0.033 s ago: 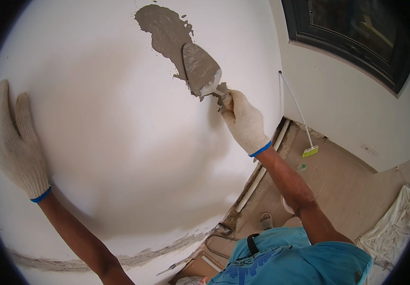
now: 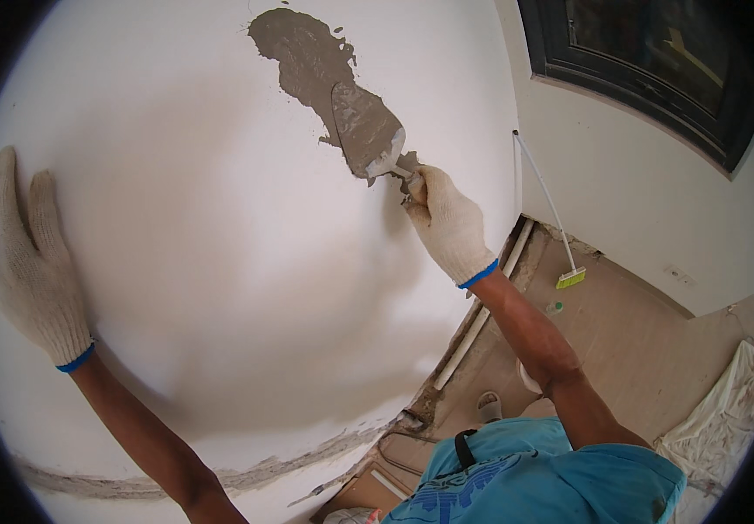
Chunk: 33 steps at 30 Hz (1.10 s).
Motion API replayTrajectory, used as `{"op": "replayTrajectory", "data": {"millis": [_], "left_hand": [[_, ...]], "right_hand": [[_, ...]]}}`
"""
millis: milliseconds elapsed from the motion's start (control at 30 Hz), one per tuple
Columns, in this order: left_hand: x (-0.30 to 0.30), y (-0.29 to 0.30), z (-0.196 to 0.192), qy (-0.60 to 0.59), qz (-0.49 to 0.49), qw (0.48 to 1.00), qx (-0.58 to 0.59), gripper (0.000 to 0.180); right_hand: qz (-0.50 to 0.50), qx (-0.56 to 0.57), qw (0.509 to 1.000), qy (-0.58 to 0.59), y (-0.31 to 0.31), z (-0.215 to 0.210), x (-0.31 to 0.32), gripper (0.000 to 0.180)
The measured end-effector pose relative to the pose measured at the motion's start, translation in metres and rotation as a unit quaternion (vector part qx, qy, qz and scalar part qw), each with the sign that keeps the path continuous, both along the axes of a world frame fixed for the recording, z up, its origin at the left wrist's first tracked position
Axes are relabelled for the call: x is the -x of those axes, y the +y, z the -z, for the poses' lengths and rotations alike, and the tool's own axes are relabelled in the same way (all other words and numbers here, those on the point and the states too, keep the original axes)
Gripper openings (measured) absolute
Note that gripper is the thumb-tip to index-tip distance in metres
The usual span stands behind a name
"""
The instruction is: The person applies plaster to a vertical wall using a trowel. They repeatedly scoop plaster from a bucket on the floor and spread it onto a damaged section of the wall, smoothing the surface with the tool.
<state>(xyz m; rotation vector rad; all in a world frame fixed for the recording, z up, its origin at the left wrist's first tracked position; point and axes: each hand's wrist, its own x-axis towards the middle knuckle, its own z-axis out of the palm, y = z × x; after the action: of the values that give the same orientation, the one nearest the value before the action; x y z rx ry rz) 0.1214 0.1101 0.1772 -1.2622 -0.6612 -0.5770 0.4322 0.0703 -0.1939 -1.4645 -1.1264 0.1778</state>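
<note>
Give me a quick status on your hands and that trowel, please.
Right gloved hand gripping grey-smeared metal trowel. Blade on wet grey plaster patch. Left gloved hand flat on white wall. Nothing obstructing.

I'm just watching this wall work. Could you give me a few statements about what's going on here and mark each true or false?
1. The right hand holds a trowel against the wall. True.
2. The left hand holds a bucket. False: it lies flat on the wall.
3. Both hands are gloved. True.
4. The grey patch sits near the floor. False: it is high on the wall.
5. A broom leans in the corner. True.
</note>
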Motion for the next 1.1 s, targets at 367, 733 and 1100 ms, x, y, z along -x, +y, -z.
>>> {"op": "replayTrajectory", "data": {"millis": [367, 733, 1100], "left_hand": [[0.005, 0.005, -0.002, 0.008, -0.004, 1.000, -0.014, 0.052], [0.000, 0.002, -0.003, 0.020, -0.005, 1.000, -0.019, 0.053], [0.000, 0.001, 0.002, 0.002, 0.002, 1.000, -0.012, 0.053]], "right_hand": [[0.031, 0.026, 0.999, -0.019, -0.002, 0.002, -0.015, 0.035], [0.013, 0.051, 0.999, 0.002, 0.002, 0.007, -0.011, 0.031], [0.001, 0.078, 0.996, 0.045, -0.012, 0.018, -0.010, 0.038]]}}
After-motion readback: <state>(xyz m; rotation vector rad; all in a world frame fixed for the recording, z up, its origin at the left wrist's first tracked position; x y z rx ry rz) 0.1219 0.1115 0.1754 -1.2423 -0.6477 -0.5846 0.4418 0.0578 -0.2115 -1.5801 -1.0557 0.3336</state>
